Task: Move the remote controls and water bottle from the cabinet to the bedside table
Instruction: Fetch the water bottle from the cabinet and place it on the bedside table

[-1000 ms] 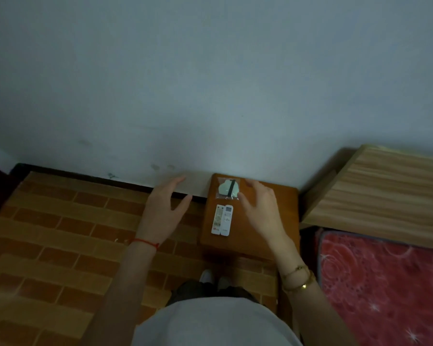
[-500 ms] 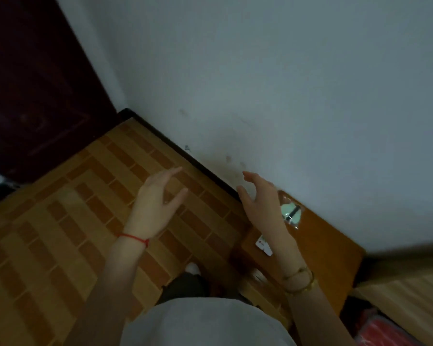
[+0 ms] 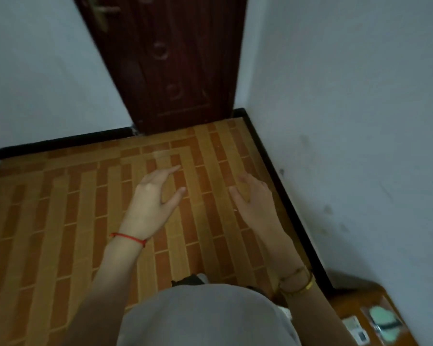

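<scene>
Both your hands hang empty over the brick-patterned floor, fingers loosely spread and gripping nothing. Your left hand carries a red string at the wrist; your right hand has gold bangles lower down the forearm, and it sits closer to the black skirting that runs along the wall.

Take the bedside table as your landmark — it stands against that wall, at the bottom right corner of the view, behind your right elbow. On its top lie the white remotes, side by side, partly cut off by the frame edge. Just beside them, on the wall side, lies a pale green item in a clear packet; what it is cannot be told. No bottle shows on the visible part of the table.

Far from the table, straight ahead of your hands, a dark red door stands shut in the corner, with a brass handle near its top left. Your grey shirt fills the lower middle.
</scene>
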Demonstrator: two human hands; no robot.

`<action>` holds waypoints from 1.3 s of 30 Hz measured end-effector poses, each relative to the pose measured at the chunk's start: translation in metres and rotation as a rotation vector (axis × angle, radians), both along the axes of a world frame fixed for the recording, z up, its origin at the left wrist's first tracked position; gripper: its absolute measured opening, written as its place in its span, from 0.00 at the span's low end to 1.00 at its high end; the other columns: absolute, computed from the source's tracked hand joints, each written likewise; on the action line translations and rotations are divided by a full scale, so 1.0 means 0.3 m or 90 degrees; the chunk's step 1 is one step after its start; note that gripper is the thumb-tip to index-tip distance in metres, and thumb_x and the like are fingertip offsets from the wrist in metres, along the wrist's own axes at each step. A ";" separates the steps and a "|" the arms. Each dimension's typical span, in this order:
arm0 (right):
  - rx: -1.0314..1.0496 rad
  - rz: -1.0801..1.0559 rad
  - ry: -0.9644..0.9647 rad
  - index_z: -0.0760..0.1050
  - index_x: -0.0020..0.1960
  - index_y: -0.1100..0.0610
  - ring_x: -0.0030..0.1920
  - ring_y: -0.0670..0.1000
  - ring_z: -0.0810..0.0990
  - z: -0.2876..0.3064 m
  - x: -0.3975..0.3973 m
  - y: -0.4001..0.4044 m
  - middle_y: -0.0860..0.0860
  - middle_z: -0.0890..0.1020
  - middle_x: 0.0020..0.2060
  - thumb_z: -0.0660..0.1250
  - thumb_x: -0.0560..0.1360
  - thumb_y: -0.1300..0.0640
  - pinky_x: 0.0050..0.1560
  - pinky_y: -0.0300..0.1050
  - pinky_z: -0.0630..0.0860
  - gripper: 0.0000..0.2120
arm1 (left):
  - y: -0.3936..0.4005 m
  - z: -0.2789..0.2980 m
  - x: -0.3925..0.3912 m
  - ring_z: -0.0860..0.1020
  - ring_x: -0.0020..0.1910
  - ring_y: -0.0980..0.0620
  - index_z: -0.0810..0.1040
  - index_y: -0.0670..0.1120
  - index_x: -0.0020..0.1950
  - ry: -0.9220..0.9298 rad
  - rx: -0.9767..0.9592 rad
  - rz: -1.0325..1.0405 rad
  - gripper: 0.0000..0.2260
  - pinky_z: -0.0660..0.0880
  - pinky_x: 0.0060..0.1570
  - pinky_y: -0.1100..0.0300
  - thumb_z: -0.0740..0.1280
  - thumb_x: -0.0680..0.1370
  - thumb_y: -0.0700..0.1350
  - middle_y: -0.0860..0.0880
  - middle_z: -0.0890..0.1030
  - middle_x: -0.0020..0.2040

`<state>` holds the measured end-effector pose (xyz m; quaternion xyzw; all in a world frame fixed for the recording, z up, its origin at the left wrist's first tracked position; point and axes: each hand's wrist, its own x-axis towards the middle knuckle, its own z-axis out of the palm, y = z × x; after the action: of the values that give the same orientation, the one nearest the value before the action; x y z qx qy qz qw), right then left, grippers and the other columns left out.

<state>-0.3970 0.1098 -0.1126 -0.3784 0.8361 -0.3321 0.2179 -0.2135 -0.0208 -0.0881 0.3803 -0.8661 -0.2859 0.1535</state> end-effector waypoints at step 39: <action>-0.054 0.687 -0.012 0.68 0.73 0.50 0.70 0.47 0.69 0.092 0.341 -2.006 0.45 0.75 0.68 0.62 0.81 0.49 0.62 0.37 0.62 0.22 | -1.233 0.064 0.403 0.73 0.67 0.49 0.71 0.49 0.70 -0.018 -0.062 0.683 0.22 0.70 0.67 0.53 0.66 0.77 0.53 0.49 0.77 0.66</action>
<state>-0.2948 -0.4919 -0.0850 -0.7594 0.5071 -0.2100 0.3494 -0.0927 -0.3909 -0.0689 0.7654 -0.5647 -0.1215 0.2838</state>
